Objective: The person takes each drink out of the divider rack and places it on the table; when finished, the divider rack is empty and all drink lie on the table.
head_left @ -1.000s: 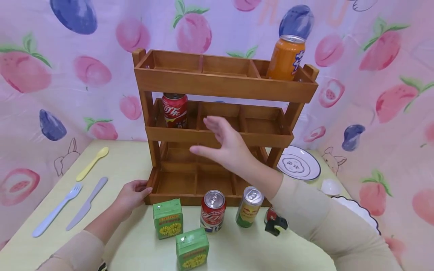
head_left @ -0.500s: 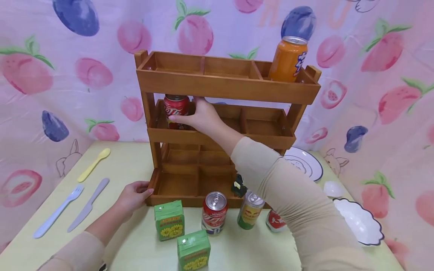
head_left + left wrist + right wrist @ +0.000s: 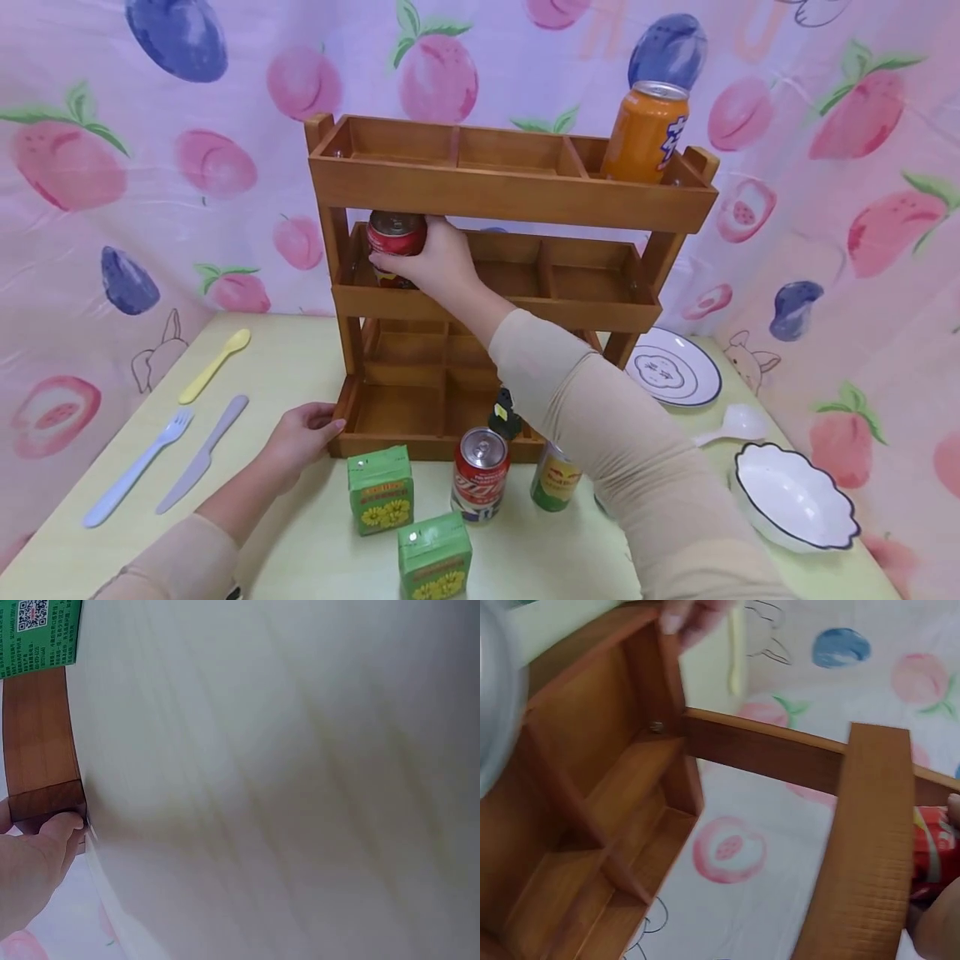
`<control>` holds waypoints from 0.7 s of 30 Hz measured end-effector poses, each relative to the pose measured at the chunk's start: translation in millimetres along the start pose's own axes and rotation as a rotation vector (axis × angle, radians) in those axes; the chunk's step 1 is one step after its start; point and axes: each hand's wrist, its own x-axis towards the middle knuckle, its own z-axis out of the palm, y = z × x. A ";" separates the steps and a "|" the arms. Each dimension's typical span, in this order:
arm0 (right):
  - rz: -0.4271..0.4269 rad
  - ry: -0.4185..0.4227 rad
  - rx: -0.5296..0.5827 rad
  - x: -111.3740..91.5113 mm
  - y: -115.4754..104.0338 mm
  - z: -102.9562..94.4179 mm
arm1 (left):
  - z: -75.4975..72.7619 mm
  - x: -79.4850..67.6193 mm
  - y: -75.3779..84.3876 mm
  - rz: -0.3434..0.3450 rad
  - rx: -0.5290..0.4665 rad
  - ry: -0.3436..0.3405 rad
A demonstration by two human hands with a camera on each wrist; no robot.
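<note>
A brown wooden tiered rack [image 3: 510, 185] stands on the table. In the left compartment of its middle tier is a red cola can [image 3: 396, 243], partly covered by my right hand [image 3: 444, 260]. That hand grips the can, its thumb across the front and the other fingers hidden behind. In the right wrist view, a strip of the red can [image 3: 934, 851] shows beside a wooden bar. My left hand [image 3: 302, 437] holds the rack's lower left corner; the left wrist view shows the thumb [image 3: 61, 823] against the wood's end.
An orange can [image 3: 647, 133] stands in the top right compartment. Before the rack are two green drink cartons [image 3: 381, 492], another cola can [image 3: 480, 475] and a Red Bull can [image 3: 555, 479]. Plastic cutlery [image 3: 202, 454] lies left; a plate [image 3: 675, 367], white spoon [image 3: 742, 423] and scalloped bowl [image 3: 795, 500] are right.
My right hand has moved left from in front of the middle tier and taken hold of the cola can, whose lid now shows more. The left hand has stayed at the rack's corner.
</note>
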 end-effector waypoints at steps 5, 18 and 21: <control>-0.219 0.042 -0.082 -19.5 3.2 -1.1 | 0.1 -0.3 -1.0 -0.003 0.001 -0.005; -0.420 0.105 0.078 -93.3 -36.1 -71.3 | 1.0 -1.6 -0.5 -0.015 -0.007 -0.011; -0.224 0.013 0.194 -124.3 -45.8 -90.7 | 1.0 -1.7 0.1 -0.012 -0.004 -0.015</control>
